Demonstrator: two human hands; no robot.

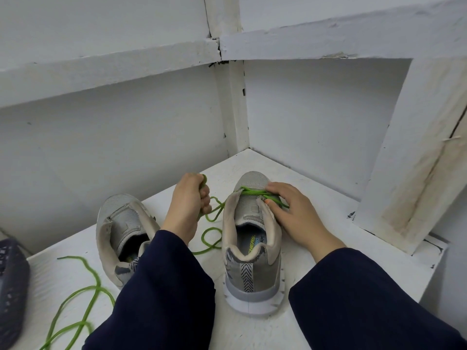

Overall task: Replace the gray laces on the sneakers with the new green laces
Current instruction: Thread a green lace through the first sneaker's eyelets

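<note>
My left hand (190,200) is clenched around the free run of the green lace (250,190), held just left of the right sneaker (252,261). My right hand (295,213) pinches the same lace at the front eyelets. My left sleeve (164,274) hides part of the unlaced left sneaker (121,228). A second green lace (98,277) and a dark perforated shoe (10,286) lie further left on the white shelf (328,236).

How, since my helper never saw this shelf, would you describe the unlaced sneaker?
On the white shelf stand two gray sneakers, heels toward the camera. It is the left sneaker, partly behind a dark sleeve. Unlike the right sneaker, threaded with a green lace, it shows no lace.
</note>
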